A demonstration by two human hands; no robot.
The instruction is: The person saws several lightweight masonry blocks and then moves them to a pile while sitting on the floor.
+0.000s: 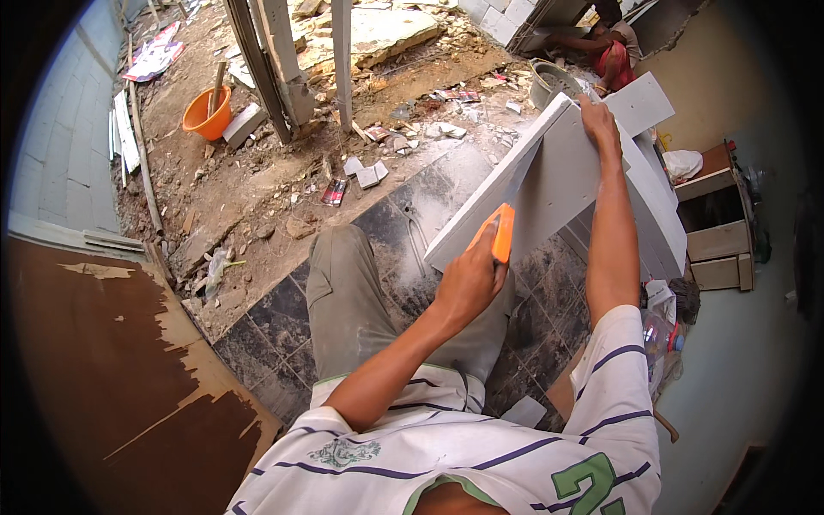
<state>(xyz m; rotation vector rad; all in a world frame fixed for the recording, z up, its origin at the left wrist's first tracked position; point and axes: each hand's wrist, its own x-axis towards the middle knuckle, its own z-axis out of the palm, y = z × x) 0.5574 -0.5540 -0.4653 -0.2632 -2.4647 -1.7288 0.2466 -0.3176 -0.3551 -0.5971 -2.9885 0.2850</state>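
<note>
My left hand (470,276) is closed around the orange handle (504,233) of a handsaw. The saw's grey blade (518,182) slants up and away along the face of a pale grey lightweight concrete block (562,167). How deep the blade sits in the block I cannot tell. My right hand (598,125) grips the block's upper far corner, fingers over its edge. The block is tilted in front of my knees, and more pale blocks (659,206) are behind it on the right. Another pale piece (639,105) juts out beyond my right hand.
Dusty dark tiles (279,322) lie under me, with rubble beyond. An orange bucket (208,114) stands far left, near wooden posts (273,64). A person (614,51) crouches at the far right by a grey bucket (554,81). A brown board (129,343) is on the left.
</note>
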